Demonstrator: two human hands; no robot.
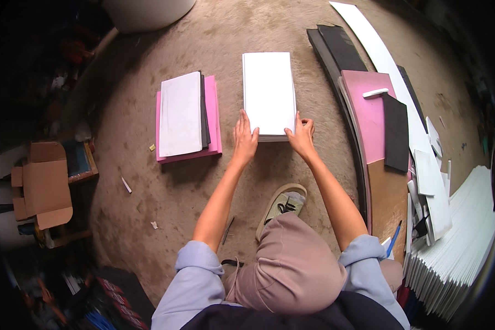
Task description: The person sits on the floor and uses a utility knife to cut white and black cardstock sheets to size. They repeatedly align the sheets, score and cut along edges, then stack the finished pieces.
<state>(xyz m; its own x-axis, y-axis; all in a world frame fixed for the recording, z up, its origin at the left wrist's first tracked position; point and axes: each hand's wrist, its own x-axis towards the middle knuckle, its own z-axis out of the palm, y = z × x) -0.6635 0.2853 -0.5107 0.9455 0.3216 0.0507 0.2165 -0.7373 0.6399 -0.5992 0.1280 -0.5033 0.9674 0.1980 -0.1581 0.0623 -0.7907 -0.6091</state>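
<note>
A stack of white rectangular sheets [269, 93] lies on the floor in front of me, with darker layers showing along its near edge. At its near left corner is my left hand [246, 136], fingers along the side and thumb at the top edge. My right hand [301, 135] grips the near right corner, its thumb on the edge and its fingers bent. Between them the two hands hold the stack. To the left sits another pile: a white sheet [180, 114] on black sheets [209, 110], over pink boards [216, 132].
On the right lie long black strips [341, 49], a pink board [363, 102], a brown board [388, 203], a blue pen-like tool [394, 240] and many stacked white sheets [451, 247]. An open cardboard box [47, 184] stands left. My shoe [283, 208] is near the stack.
</note>
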